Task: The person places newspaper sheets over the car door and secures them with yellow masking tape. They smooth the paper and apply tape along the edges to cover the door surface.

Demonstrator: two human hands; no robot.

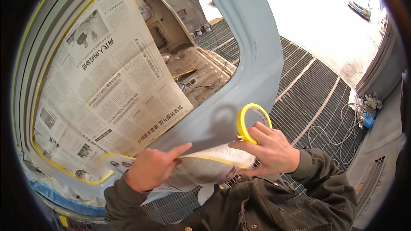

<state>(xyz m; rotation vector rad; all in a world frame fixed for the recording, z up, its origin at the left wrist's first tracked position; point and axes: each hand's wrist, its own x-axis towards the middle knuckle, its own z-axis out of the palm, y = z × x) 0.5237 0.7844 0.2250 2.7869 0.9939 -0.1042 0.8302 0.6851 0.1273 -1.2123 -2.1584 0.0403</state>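
My right hand (274, 149) grips a roll of yellow masking tape (241, 124), held upright with its ring standing above the fingers. Below the roll, the thumb side meets the end of a newspaper sheet (197, 174) whose upper edge carries a yellow tape strip. Along that same edge, my left hand (152, 169) closes on the sheet, index finger stretched out to the right. Its lower fingers are partly hidden. Beyond my hands stands a grey-blue vehicle body panel (261, 30). Another newspaper sheet (115, 72) covers much of its window opening, with yellow tape along the left and lower borders.
Through the uncovered part of the opening shows a bare, dirty vehicle interior (201, 68). Metal floor grating (312, 85) runs to the right. A coiled pale hose (329, 139) and a blue plastic bag (368, 120) lie there. Parked cars (359, 6) stand outside.
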